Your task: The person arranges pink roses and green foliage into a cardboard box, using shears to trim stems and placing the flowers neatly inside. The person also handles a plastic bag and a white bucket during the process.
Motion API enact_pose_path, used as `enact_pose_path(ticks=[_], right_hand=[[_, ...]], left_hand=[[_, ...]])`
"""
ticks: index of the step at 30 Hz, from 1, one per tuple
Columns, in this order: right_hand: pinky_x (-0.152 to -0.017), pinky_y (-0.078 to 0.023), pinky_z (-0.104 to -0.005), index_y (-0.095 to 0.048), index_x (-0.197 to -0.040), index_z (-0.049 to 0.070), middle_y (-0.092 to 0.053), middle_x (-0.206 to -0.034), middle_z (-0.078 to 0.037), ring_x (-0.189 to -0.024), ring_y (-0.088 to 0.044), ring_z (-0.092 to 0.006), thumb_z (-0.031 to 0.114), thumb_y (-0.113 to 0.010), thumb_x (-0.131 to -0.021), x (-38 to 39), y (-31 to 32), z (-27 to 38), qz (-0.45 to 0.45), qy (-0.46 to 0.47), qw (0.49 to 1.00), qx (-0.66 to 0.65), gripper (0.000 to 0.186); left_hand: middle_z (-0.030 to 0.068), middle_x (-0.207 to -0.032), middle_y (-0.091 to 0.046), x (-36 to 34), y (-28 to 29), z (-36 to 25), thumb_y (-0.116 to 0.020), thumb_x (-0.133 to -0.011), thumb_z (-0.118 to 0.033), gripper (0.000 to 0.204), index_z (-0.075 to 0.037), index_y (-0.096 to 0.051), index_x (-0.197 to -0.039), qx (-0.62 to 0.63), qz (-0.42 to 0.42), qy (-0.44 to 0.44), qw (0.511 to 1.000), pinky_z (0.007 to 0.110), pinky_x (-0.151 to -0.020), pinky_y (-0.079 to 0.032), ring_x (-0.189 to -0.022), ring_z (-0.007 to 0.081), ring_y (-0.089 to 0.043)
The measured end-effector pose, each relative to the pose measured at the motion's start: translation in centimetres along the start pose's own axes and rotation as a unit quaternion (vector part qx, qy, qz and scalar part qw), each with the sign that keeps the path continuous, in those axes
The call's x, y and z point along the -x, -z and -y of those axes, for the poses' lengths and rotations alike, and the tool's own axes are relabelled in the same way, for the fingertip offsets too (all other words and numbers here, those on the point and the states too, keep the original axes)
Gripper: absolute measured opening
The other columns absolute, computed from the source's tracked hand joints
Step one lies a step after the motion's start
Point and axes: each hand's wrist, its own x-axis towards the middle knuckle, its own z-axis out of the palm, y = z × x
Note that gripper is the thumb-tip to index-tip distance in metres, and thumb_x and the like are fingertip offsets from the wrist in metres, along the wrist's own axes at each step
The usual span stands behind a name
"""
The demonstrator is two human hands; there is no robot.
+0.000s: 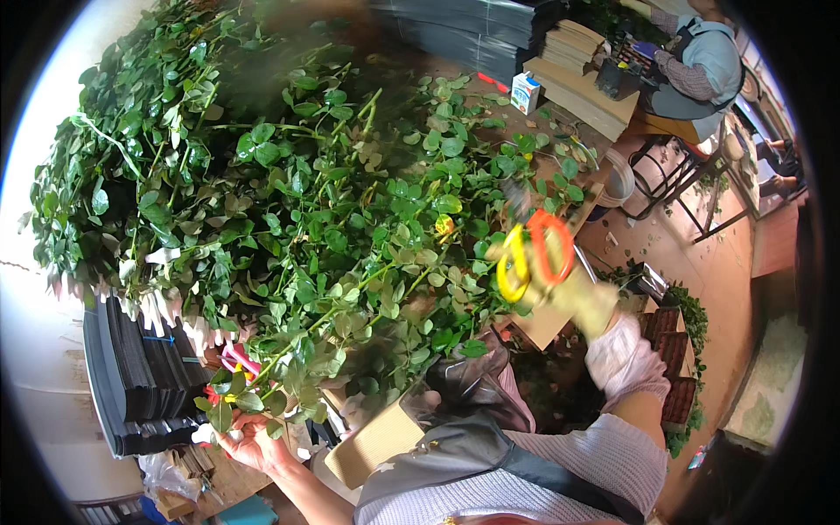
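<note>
My left hand [254, 444] is closed around the lower left end of a leafy stem [302, 350], with something small and white beside the fingers. The stem slants up across a big heap of leafy cut stems [289, 184], apparently roses, that fills the left and middle of the view. In a yellowish glove, my right hand [573, 293] is at the heap's right side, blurred by motion. It grips scissors [549, 247] with one yellow and one orange handle loop; their blades are smeared and point up and away. Pale wrapped ends [162, 306] line the heap's lower left edge.
Dark stacked sheets [144, 367] stand at the left, below the heap. A cardboard piece [376, 442] lies close to my apron. Farther back are a drink carton [525, 92], flat cardboard [586, 96] and a bucket [617, 179]. Another person [704, 70] works at the upper right.
</note>
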Motion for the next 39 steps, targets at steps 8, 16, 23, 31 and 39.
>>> enact_pose_path(ticks=[8,16,23,31,39], right_hand=[[-0.044,-0.025,-0.0248,-0.056,-0.141,0.004,-0.063,-0.087,-0.007,-0.047,-0.033,-0.0094,0.095,-0.039,-0.083,-2.2,-4.0,-7.8,0.154,-0.274,0.916,-0.248,0.109],[-0.045,-0.026,-0.0245,-0.062,-0.135,0.007,-0.065,-0.085,-0.006,-0.047,-0.033,-0.0104,0.092,-0.046,-0.084,-2.3,-6.5,-6.9,0.16,-0.311,0.902,-0.252,0.101],[-0.048,-0.029,-0.0234,-0.063,-0.128,0.008,-0.07,-0.087,-0.005,-0.05,-0.045,-0.011,0.085,-0.054,-0.088,-7.5,-4.1,-9.1,0.13,-0.229,0.949,-0.174,0.087],[-0.038,-0.022,-0.0269,-0.064,-0.096,0.009,-0.056,-0.062,0.001,-0.039,-0.037,-0.0082,0.045,-0.073,-0.095,-5.4,-4.5,-11.1,0.014,-0.137,0.985,-0.105,0.037],[-0.054,-0.045,-0.0279,-0.064,-0.091,0.005,-0.062,-0.066,-0.003,-0.056,-0.058,-0.0129,0.018,-0.074,-0.094,0.0,-2.9,-8.3,-0.009,-0.055,0.976,0.21,0.016]], left_hand=[[0.0079,-0.098,-0.07,0.4,0.3,0.2,-0.07,-0.098,-0.018,0.035,0.003,-0.063,-0.125,-0.025,0.11,0.033,0.993,0.026,-0.07,-0.056,-0.078,0.0119,-0.062],[0.0088,-0.105,-0.073,1.7,1.4,0.6,-0.074,-0.097,-0.026,0.035,-0.002,-0.068,-0.121,-0.04,0.079,0.008,0.996,0.024,-0.068,-0.054,-0.074,0.0111,-0.061],[0.0043,-0.108,-0.075,2.3,0.6,2.0,-0.071,-0.098,-0.03,0.032,-0.008,-0.069,-0.121,-0.133,0.036,-0.044,0.99,0.022,-0.057,-0.049,-0.079,0.0091,-0.062],[0.0023,-0.114,-0.073,2.0,0.2,3.1,-0.073,-0.096,-0.031,0.035,-0.01,-0.068,-0.123,-0.16,-0.096,-0.13,0.974,0.019,-0.049,-0.037,-0.06,0.0062,-0.048],[-0.0025,-0.081,-0.06,-1.7,-1.1,0.2,-0.07,-0.098,-0.029,0.019,-0.012,-0.07,-0.106,-0.136,-0.033,-0.055,0.989,0.019,-0.048,-0.034,-0.059,0.0043,-0.042]])
